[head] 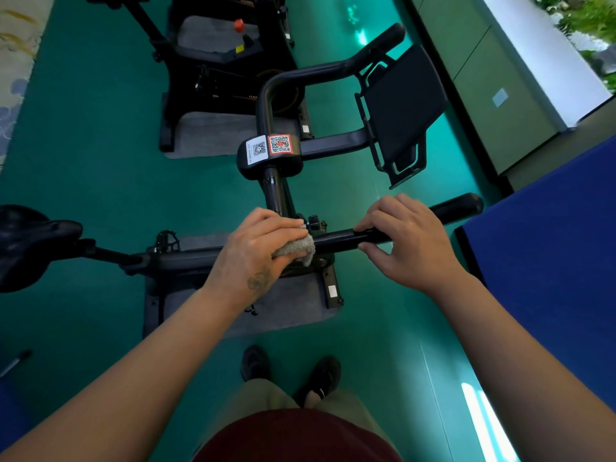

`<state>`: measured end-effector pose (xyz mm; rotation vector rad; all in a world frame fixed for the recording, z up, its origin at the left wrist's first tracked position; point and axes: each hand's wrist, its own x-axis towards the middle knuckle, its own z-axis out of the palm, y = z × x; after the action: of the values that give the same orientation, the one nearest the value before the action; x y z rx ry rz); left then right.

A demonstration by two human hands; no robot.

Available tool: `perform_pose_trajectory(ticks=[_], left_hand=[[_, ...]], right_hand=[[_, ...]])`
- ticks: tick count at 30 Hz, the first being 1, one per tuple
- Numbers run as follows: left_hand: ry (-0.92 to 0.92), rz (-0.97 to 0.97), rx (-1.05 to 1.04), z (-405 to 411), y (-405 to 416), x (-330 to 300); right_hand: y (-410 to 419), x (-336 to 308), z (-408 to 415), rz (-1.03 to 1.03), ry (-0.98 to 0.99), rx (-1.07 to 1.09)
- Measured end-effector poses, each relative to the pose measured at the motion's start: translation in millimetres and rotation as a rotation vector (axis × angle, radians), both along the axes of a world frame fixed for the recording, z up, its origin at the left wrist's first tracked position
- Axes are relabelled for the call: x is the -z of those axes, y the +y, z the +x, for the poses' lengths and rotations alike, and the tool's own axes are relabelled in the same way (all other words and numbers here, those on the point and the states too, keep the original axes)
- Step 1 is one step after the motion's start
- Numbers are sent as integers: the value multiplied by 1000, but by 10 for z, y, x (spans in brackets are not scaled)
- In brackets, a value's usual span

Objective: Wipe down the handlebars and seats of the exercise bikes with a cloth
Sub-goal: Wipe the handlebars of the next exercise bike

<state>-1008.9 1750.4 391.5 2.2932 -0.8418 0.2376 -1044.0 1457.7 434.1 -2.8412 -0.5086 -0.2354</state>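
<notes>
A: Hands status?

B: Left hand (258, 243) is curled round a small grey terry cloth (297, 249), pressing it onto the near black tubular handlebar (340, 240) of the closest black exercise bike (186, 258). Cloth sits at the inner end of that bar, just right of the stem.

A: Right hand?

B: Right hand (408, 240) grips the same bar further right, fingers wrapped over the top, thumb underneath. Bare bar shows between cloth and right hand. The bar's rounded end (466, 205) sticks out past the hand to the right.

A: Rest of the handlebar?

B: Far loop of the bar (300, 75) runs beyond the stem, carrying a black flat tablet holder (403, 105) on the right. Centre block has two QR stickers, one white (257, 150), one red-bordered (280, 144).

A: Seat?

B: Black padded saddle (30, 241) at the far left edge, well apart from both hands.

A: Anything else?

B: Second black bike (213, 61) further back on a grey mat (206, 135). Green floor (83, 145), blue padded block (550, 248) at right. Person's black shoes (320, 376) near bottom centre.
</notes>
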Motion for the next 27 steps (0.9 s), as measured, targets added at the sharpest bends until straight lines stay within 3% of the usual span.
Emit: perform_pose_trajectory(ticks=[7, 16, 22, 27], left_hand=[[5, -25, -15, -129, -337, -23], [-41, -69, -131, -140, 23, 40], [218, -296, -495, -56, -102, -22], [306, -319, -601, 17, -234, -80]], right_hand=[[10, 6, 3, 7, -38, -13], [5, 20, 11, -2, -45, -28], [14, 17, 17, -7, -63, -37], [24, 23, 19, -2, -88, -38]])
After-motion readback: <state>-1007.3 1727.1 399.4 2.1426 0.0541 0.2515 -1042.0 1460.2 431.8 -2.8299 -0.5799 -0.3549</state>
